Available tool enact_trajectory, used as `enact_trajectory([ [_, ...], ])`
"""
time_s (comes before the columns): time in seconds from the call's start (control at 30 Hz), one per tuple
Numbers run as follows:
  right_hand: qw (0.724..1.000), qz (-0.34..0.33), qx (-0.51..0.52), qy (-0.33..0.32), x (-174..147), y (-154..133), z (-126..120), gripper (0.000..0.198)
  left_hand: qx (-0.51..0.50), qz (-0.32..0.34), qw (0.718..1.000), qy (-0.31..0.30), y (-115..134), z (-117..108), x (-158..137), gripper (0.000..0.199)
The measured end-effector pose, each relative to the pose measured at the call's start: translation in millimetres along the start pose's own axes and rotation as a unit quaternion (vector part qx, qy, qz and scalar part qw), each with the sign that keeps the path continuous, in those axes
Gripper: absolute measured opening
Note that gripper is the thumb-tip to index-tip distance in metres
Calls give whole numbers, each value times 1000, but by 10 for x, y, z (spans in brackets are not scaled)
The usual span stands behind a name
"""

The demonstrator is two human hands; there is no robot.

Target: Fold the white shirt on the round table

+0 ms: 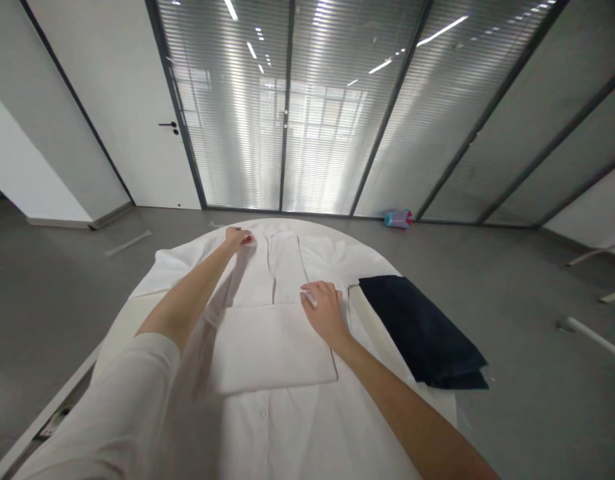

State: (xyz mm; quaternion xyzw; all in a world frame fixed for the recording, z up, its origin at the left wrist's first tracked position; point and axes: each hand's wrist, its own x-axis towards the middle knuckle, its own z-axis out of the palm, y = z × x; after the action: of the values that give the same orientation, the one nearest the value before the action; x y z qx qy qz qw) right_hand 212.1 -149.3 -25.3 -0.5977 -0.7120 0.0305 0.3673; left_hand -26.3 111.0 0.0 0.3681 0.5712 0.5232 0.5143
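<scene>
A white shirt (287, 267) lies spread over a table (118, 327), its lower part folded up into a flat rectangle (272, 347). My left hand (236, 237) reaches to the far end of the shirt and pinches the fabric there, with the cloth lifted along my forearm. My right hand (323, 308) rests palm down on the shirt at the upper right corner of the folded rectangle, fingers together and pressing on the cloth.
A folded dark navy garment (422, 330) lies on the table's right side. A small blue and pink object (397, 219) sits on the grey floor by the glass wall. A white door (132, 107) stands at the back left. White bars (592, 333) lie on the floor at right.
</scene>
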Motion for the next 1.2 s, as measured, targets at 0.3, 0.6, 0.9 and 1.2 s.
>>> enact_trajectory([
  [0.3,970,101,220,20,1384,356,214,60,-83,145,972,-165,56,-345,-603,33],
  [0.6,941,137,296,-88,1446,355,224,38,-4,220,958,-184,-85,-808,-1353,54],
  [0.9,981,61,137,-127,385,521,216,31,279,247,891,-259,-591,-1134,-1887,39],
  [1.2,943,133,267,-151,500,390,-75,29,227,216,945,-98,-614,-1050,-1833,41],
])
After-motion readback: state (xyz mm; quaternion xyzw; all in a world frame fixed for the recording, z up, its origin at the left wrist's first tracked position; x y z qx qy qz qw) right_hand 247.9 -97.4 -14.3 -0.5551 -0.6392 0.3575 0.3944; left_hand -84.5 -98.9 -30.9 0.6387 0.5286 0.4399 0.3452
